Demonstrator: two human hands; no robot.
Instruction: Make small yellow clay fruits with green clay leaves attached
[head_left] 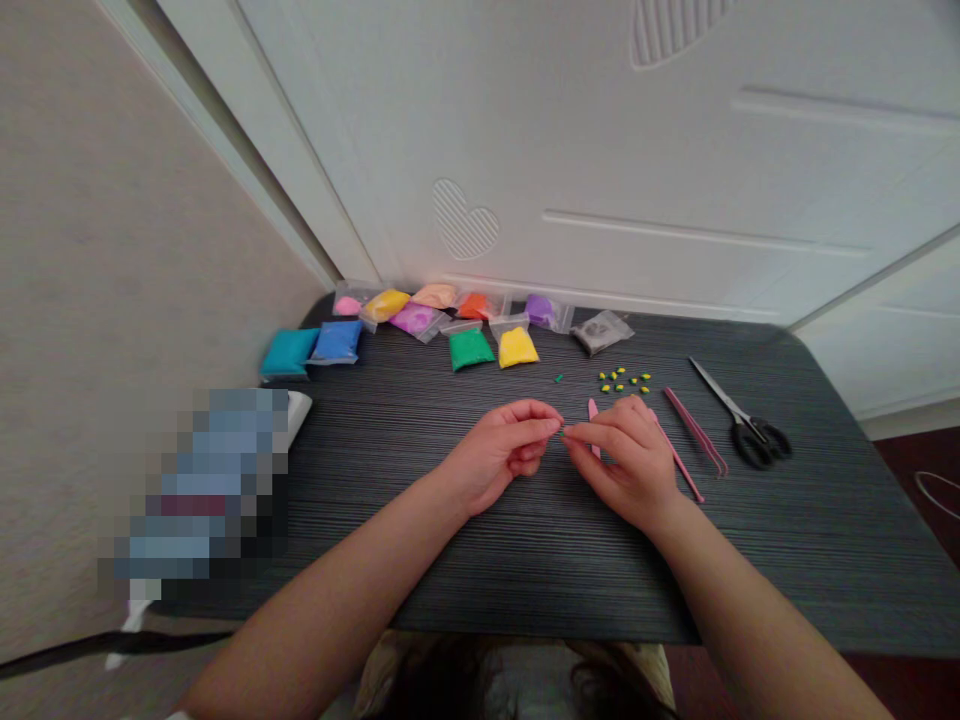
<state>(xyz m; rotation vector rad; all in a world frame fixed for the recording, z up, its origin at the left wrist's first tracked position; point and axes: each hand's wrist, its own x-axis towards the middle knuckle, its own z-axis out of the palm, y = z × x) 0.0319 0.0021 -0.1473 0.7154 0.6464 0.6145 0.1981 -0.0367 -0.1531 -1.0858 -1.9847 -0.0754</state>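
Note:
My left hand (pixel 504 452) is closed, its thumb and index finger pinched together over the middle of the table. Fingertip to fingertip with it, my right hand (pixel 628 462) is pinched as well. Between them shows a tiny dark green piece of clay (pixel 562 432), mostly hidden by the fingers. Beyond the hands lies a small green clay bit (pixel 559 378). Several little yellow-and-green clay pieces (pixel 619 387) sit in loose rows behind my right hand. A pink modelling tool (pixel 593 408) and a thin pink stick (pixel 684 465) lie partly under or beside that hand.
Pink tweezers (pixel 696 432) and black-handled scissors (pixel 739 415) lie at the right. Along the back are several clay bags, including green (pixel 471 349), yellow (pixel 517 346), blue (pixel 337 342) and grey (pixel 602 332). A blurred-out object (pixel 210 480) stands at the left edge. A white panel (pixel 600 150) rises behind the table.

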